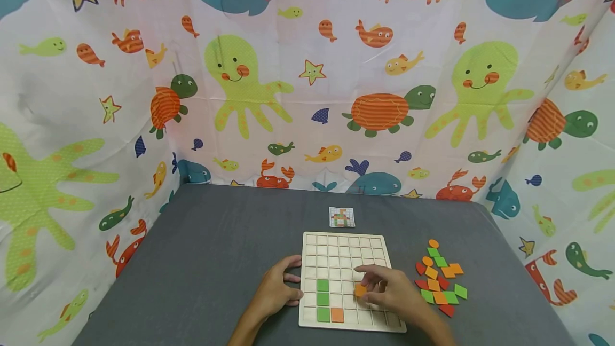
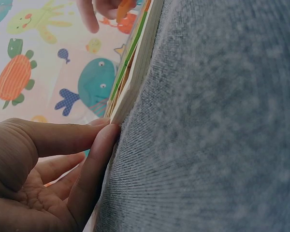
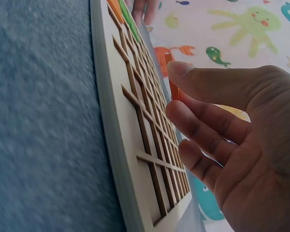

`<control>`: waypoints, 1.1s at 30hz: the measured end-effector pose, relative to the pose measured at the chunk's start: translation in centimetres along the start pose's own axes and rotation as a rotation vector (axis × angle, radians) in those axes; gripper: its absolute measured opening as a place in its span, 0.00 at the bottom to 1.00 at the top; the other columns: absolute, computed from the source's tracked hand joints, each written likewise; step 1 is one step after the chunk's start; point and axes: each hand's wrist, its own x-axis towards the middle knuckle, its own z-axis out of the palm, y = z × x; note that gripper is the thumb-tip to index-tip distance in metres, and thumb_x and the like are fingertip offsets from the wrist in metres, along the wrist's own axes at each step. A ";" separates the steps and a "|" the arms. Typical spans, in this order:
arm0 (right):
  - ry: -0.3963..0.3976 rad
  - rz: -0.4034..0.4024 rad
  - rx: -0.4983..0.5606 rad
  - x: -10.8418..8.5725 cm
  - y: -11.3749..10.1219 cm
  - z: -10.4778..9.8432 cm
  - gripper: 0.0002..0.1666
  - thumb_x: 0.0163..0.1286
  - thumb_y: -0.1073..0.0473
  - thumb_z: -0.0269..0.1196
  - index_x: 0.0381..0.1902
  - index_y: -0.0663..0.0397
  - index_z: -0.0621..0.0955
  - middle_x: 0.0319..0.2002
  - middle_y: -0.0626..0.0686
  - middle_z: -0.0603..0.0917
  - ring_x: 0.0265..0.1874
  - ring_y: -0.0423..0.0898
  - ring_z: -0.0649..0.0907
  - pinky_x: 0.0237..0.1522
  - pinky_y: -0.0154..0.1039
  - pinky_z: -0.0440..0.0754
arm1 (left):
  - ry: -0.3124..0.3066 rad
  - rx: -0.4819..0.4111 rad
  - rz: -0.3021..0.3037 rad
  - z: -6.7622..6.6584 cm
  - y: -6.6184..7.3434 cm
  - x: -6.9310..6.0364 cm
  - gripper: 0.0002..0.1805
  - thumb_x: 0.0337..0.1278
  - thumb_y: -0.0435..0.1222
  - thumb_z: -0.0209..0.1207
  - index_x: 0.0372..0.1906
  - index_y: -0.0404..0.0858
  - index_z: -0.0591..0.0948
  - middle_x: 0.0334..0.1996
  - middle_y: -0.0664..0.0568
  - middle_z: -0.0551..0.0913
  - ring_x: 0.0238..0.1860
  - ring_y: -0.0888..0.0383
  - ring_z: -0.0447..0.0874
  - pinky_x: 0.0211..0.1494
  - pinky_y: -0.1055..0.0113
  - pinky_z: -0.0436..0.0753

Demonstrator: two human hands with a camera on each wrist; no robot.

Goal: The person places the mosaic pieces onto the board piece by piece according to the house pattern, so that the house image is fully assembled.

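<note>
A pale wooden grid board [image 1: 348, 240] lies on the grey cloth. At its left edge my left hand [image 1: 275, 288] grips the rim; the left wrist view shows the thumb and a finger [image 2: 104, 150] together at that edge. Over the lower middle cells, my right hand [image 1: 391, 290] pinches an orange square tile [image 1: 360, 290] between thumb and fingers. In the right wrist view this tile [image 3: 172, 77] stands on edge, just off the board. Green square tiles [image 1: 323, 299] sit in one column at the board's lower left, with another orange tile [image 1: 338, 315] beside the lowest.
Right of the board lie several loose tiles [image 1: 439, 298]: orange squares and circles, green diamonds and red pieces. A small card [image 1: 341, 217] with a coloured grid pattern lies behind the board. Sea-animal curtains [image 1: 298, 164] enclose the grey table [image 1: 230, 239] at the back and sides.
</note>
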 end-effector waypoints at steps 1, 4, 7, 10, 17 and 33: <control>-0.010 0.005 0.006 0.0 -0.1 0.1 0.32 0.61 0.57 0.80 0.62 0.55 0.84 0.40 0.44 0.87 0.35 0.35 0.82 0.34 0.32 0.83 | 0.000 -0.001 -0.001 0.0 0.0 0.0 0.45 0.43 0.14 0.71 0.73 0.34 0.75 0.68 0.39 0.77 0.53 0.47 0.84 0.31 0.57 0.92; -0.037 0.020 0.024 0.1 -0.4 0.4 0.33 0.61 0.56 0.80 0.63 0.56 0.84 0.40 0.44 0.87 0.36 0.35 0.82 0.34 0.32 0.83 | 0.000 -0.004 -0.003 0.0 0.0 0.1 0.45 0.43 0.14 0.71 0.73 0.34 0.75 0.68 0.39 0.77 0.53 0.47 0.84 0.31 0.57 0.92; -0.068 0.027 0.038 0.2 -0.6 0.5 0.33 0.61 0.55 0.80 0.64 0.55 0.84 0.40 0.44 0.87 0.36 0.36 0.82 0.34 0.32 0.83 | -0.001 -0.009 -0.004 0.0 0.0 0.1 0.45 0.43 0.14 0.71 0.73 0.34 0.75 0.68 0.39 0.77 0.53 0.47 0.84 0.31 0.57 0.92; -0.097 0.026 0.045 0.2 -0.8 0.6 0.33 0.61 0.54 0.80 0.63 0.54 0.84 0.40 0.44 0.86 0.36 0.38 0.83 0.35 0.32 0.83 | 0.001 -0.013 -0.005 0.0 0.0 0.1 0.45 0.43 0.14 0.71 0.73 0.34 0.75 0.68 0.39 0.77 0.52 0.48 0.84 0.31 0.57 0.92; -0.138 0.021 0.054 0.3 -1.0 1.0 0.32 0.60 0.56 0.80 0.62 0.54 0.85 0.38 0.44 0.86 0.37 0.41 0.83 0.37 0.32 0.83 | 0.005 -0.006 -0.001 0.0 0.1 0.1 0.45 0.42 0.14 0.71 0.72 0.33 0.75 0.68 0.38 0.78 0.52 0.48 0.85 0.31 0.58 0.92; -0.196 0.005 0.104 0.3 -1.3 1.7 0.33 0.58 0.60 0.81 0.62 0.53 0.85 0.35 0.47 0.85 0.31 0.35 0.81 0.33 0.31 0.82 | 0.007 0.000 -0.002 0.0 0.1 0.0 0.45 0.42 0.15 0.71 0.72 0.34 0.75 0.68 0.39 0.78 0.52 0.47 0.85 0.30 0.57 0.92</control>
